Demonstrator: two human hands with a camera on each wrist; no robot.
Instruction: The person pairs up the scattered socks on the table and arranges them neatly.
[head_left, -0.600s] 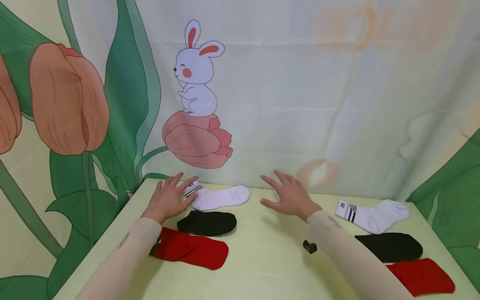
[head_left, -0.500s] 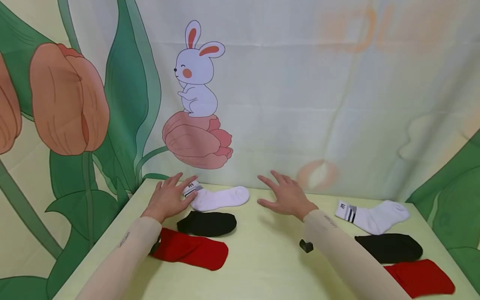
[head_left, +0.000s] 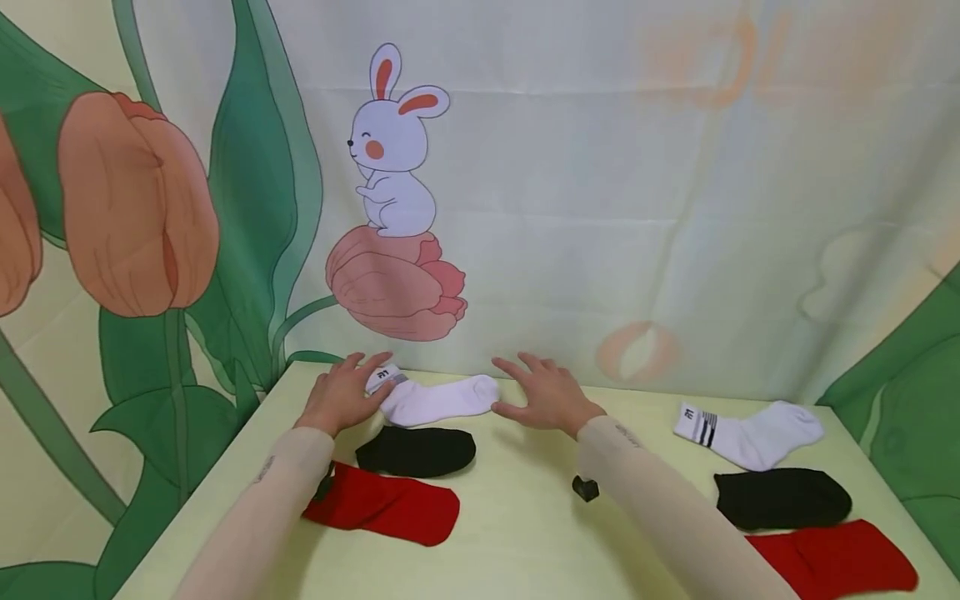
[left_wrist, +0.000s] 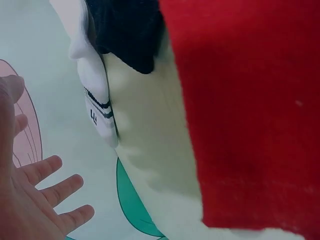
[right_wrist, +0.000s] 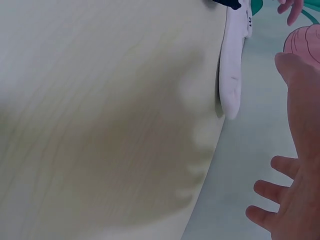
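Note:
On the left of the table lies a white sock point(head_left: 438, 402) with a striped cuff, toe to the right. My left hand point(head_left: 347, 393) hovers by its cuff, fingers spread, holding nothing; the left wrist view shows this hand point(left_wrist: 35, 195) apart from the sock. Near the sock's toe is my right hand point(head_left: 547, 393), its fingers spread and nothing in them. In the right wrist view that hand point(right_wrist: 295, 195) is raised off the table, casting a shadow. A black sock point(head_left: 417, 452) and a red sock point(head_left: 397, 504) lie nearer, the red one partly under my left wrist.
At the table's right side lie a second white sock point(head_left: 753, 435), a second black sock point(head_left: 783, 498) and a second red sock point(head_left: 840, 558), partly behind my right forearm. A printed cloth point(head_left: 562, 208) with a rabbit and tulips hangs behind the pale table point(head_left: 517, 517).
My right hand has moved left, closer to the toe of the left white sock. My left hand has stayed nearly in place, and the socks lie as before.

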